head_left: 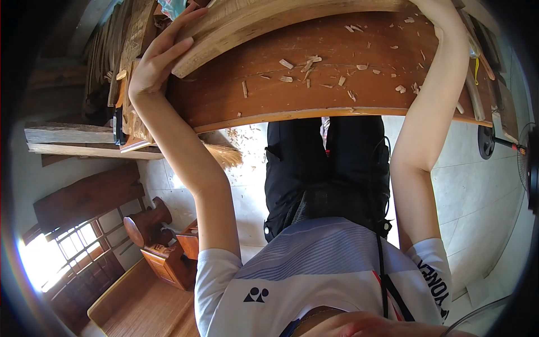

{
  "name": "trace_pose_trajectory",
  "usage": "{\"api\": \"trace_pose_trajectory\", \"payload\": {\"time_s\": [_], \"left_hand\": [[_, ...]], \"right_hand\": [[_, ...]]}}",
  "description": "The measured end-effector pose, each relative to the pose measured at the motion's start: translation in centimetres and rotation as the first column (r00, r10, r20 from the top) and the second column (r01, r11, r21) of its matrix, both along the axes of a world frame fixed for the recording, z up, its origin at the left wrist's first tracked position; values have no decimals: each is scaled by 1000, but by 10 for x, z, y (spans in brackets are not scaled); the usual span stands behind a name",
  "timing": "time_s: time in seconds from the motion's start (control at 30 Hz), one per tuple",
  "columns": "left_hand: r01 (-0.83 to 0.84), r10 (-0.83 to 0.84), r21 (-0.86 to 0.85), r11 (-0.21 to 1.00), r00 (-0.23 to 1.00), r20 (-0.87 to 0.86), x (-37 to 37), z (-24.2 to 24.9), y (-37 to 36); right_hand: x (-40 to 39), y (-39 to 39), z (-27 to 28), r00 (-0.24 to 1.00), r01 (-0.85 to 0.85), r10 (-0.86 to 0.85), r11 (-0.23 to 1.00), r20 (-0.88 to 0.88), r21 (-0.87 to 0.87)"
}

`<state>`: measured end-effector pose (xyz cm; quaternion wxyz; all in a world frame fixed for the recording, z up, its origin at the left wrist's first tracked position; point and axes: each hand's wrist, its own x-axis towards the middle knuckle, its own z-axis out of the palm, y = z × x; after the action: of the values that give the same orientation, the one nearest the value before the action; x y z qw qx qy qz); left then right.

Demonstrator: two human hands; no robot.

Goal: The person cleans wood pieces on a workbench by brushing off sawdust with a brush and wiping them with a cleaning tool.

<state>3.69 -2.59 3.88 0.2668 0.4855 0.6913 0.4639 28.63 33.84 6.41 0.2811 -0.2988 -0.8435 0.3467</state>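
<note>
A long, thick wooden beam (269,21) lies across the far part of the brown wooden table (224,95), curved by the lens. My left hand (160,56) is at the beam's left end, thumb on the near side and fingers reaching over it, gripping it. At the beam's right end is my right hand (438,11), cut off by the top edge of the view, so its fingers are hidden. Wood chips (307,66) are scattered over the tabletop between my arms.
Timber pieces (73,135) are stacked on the left, beside the table. More wooden strips (476,92) stand along the right edge. A broom head (223,155) and wood shavings are on the floor below. A fan (528,163) stands at far right.
</note>
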Motion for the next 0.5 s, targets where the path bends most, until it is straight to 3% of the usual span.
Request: {"api": "trace_pose_trajectory", "payload": {"time_s": [0.1, 0.2, 0.3, 0.4, 0.5], "left_hand": [[40, -40, 13, 999, 999, 5, -3, -2, 1], [9, -9, 0, 1000, 995, -96, 3, -4, 7], [4, -4, 2, 1000, 993, -116, 0, -8, 8], [-18, 18, 29, 999, 1000, 7, 3, -6, 8], [-9, 10, 22, 1000, 999, -49, 0, -8, 7]], "right_hand": [[1, -2, 2, 999, -2, 0, 999, 32, 44], [-4, 10, -8, 999, -50, 47, 982, 24, 181], [-9, 12, -7, 990, -23, 9, 995, 139, 100], [-11, 37, -32, 972, -212, 221, 972, -80, 105], [-3, 24, -24, 983, -182, 182, 964, 20, 193]]}}
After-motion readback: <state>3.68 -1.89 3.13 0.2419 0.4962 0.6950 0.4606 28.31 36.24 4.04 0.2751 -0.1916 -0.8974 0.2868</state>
